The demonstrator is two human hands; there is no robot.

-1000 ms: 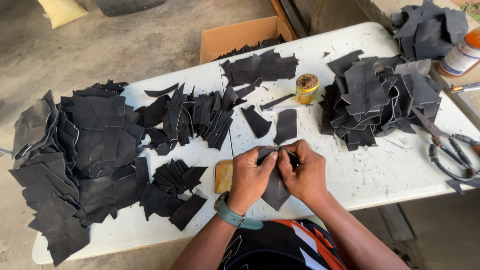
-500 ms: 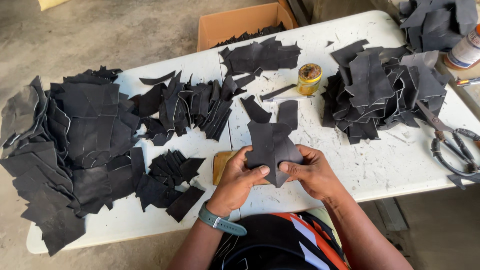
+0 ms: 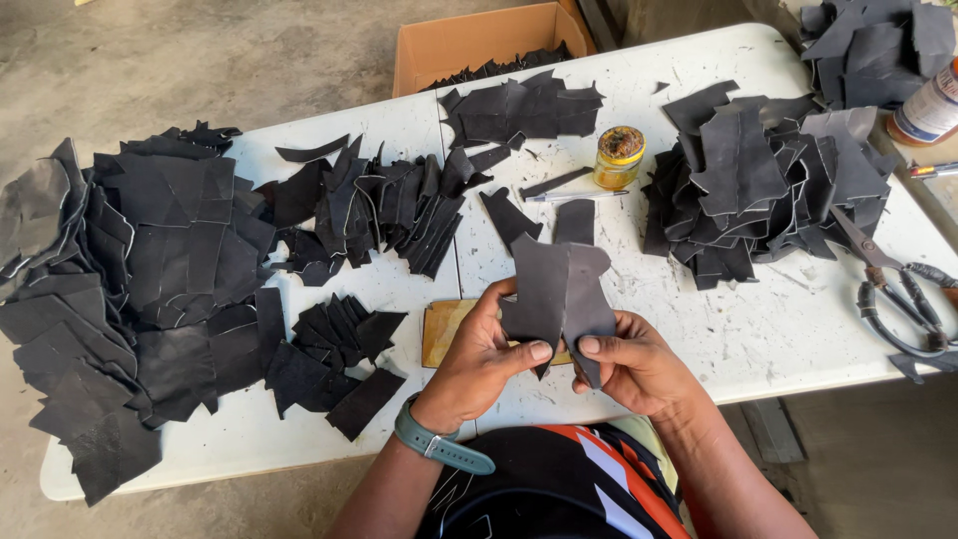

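Nearest the camera, a black cut leather piece with a notched outline (image 3: 561, 294) is held upright just above the near edge of the white folding table (image 3: 758, 334). It is pinched from both sides: the left hand (image 3: 481, 361), with a teal wristband at the wrist, is closed on its left lower part with the thumb pressed across the front, and the right hand (image 3: 633, 367) is closed on its right lower part, thumb likewise laid on the face. Just behind the hands, a flat tan rectangular board (image 3: 442, 331) lies on the table, partly hidden by them. To the left of it a small fan of black leather offcuts (image 3: 334, 354) is spread, and beyond that a large heap of black leather sheets (image 3: 130, 289) covers the table's left end. At the right edge, a pair of dark metal scissors (image 3: 893, 289) rests beside a tall mound of black leather cutouts (image 3: 763, 185). Further back, a small glass jar of yellow glue (image 3: 620, 158) stands near the table's middle, with a thin pen-like stick (image 3: 579, 197) just in front of it. At the far side, an open brown cardboard box (image 3: 469, 42) holding more black pieces is seen on the floor.
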